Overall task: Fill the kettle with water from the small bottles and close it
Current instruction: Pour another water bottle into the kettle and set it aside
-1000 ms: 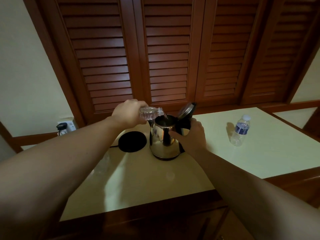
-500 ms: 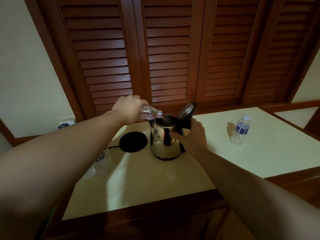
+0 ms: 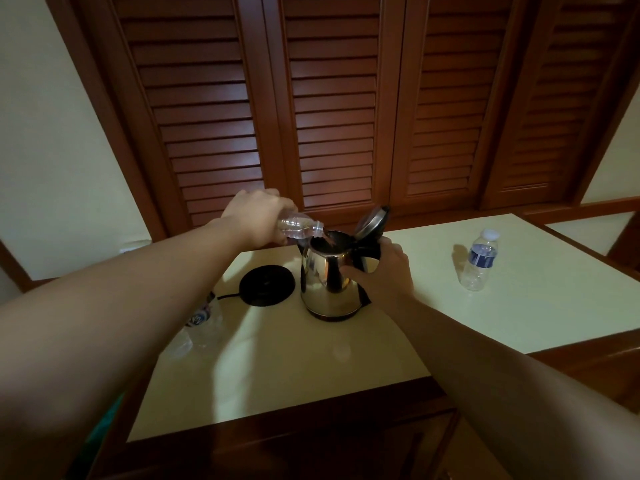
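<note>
**Kettle filling: bottle tipped over open mouth**

Left hand (image 3: 258, 216): reaching forward, fingers wrapped around a small clear bottle (image 3: 300, 227), tilting it neck-down toward 3 o'clock, its mouth sitting over the kettle's rim. Right hand (image 3: 382, 268): gripping the black handle on the kettle's 3 o'clock side, thumb lying across the steel body.

Kettle (image 3: 327, 282): standing upright on the counter (image 3: 284, 372), lid (image 3: 372, 221) hinged up and open. Round black base (image 3: 266, 285): sitting just beside it at 9 o'clock. Capped bottle (image 3: 480, 259): standing well apart at 3 o'clock. Another bottle (image 3: 204, 318): showing at 8 o'clock beside the left forearm.

Change: the held bottle is tilting a little steeper than a second ago; the left forearm is now uncovering the near bottle.
</note>
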The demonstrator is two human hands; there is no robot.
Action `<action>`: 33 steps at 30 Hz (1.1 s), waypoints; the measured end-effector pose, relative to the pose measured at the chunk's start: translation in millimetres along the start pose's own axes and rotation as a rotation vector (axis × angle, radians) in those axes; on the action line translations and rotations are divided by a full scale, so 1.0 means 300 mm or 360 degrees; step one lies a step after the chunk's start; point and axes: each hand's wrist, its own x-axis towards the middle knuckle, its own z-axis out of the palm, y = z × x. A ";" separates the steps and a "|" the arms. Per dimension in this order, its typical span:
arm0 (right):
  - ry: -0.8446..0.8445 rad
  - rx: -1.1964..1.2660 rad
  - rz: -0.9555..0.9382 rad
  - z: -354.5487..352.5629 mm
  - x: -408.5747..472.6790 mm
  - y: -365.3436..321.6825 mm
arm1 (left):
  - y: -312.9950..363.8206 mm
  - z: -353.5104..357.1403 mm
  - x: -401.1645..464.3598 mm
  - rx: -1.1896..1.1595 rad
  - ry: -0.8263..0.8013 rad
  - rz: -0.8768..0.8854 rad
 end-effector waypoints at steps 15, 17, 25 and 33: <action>0.0032 -0.0052 -0.0062 -0.004 0.005 0.003 | 0.026 -0.031 -0.011 0.0128 0.0041 0.0042; 0.0036 -0.0056 -0.0074 -0.007 0.004 0.002 | 0.026 -0.033 -0.013 0.0125 0.0060 0.0049; 0.0048 -0.0083 -0.0105 -0.003 0.004 0.013 | 0.027 -0.035 -0.013 0.0166 0.0091 0.0098; 0.0048 -0.0116 -0.0129 0.000 0.003 0.018 | 0.021 -0.036 -0.006 0.0218 0.0128 0.0168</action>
